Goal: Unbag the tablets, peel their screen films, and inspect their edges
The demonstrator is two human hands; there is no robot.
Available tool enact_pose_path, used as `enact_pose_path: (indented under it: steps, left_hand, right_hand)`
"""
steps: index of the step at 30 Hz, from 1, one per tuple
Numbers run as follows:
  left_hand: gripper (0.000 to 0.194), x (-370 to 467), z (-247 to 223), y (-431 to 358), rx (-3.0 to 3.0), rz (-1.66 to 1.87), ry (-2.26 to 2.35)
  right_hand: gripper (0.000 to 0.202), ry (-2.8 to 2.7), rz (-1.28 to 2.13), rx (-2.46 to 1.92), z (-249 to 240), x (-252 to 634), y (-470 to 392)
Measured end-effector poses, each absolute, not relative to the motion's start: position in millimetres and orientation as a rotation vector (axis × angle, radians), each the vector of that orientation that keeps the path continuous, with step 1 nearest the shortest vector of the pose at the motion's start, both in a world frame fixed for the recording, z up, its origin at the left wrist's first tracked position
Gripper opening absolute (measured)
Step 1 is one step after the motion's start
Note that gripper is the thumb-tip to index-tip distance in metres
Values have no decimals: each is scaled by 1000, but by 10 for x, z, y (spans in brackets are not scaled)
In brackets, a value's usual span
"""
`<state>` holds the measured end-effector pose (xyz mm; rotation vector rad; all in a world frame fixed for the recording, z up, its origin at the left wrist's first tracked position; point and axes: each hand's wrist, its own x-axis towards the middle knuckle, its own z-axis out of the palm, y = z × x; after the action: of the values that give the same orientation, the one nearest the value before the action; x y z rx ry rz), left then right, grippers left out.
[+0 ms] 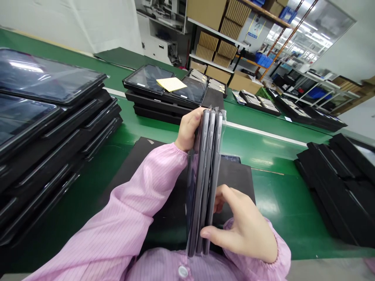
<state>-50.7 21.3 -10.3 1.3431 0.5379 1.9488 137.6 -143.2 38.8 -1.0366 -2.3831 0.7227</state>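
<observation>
Three thin grey tablets point(208, 175), pressed together in clear film, stand upright on edge in front of my chest. Side buttons show on their edges near the top. My left hand point(190, 128) is closed around their far upper end, its thumb on top. My right hand point(241, 224) is at their lower right side. Its thumb lies against the tablets' edges and its bent fingers are by the right-hand face, with a wide gap between thumb and fingers. Beneath is a black tray point(234, 179); part of a dark screen point(231, 159) shows behind the tablets.
Tall stacks of black trays with tablets point(49, 78) rise on the left, and more black trays point(336, 183) on the right. Beyond, a tray stack point(158, 103) bears tablets and a yellow note point(172, 84). Further trays of small parts point(258, 101) line the green bench point(272, 195).
</observation>
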Motion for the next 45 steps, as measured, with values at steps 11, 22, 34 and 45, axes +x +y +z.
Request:
enact_pose_path:
  steps: [11, 22, 34, 45]
  left_hand:
    - [61, -482, -67, 146, 1359, 1921, 532]
    - [65, -458, 122, -53, 1448, 1920, 488]
    - [74, -489, 427, 303, 1769, 1888, 491]
    - [62, -443, 455, 175, 2048, 1695, 527]
  right_hand:
    - [52, -2411, 741, -1036, 383, 1403, -1434]
    - [54, -2448, 895, -1071, 319, 1419, -1439]
    - [50, -2079, 1128, -1107, 198, 1283, -1121]
    - [33, -1539, 554, -973, 202, 1017, -862]
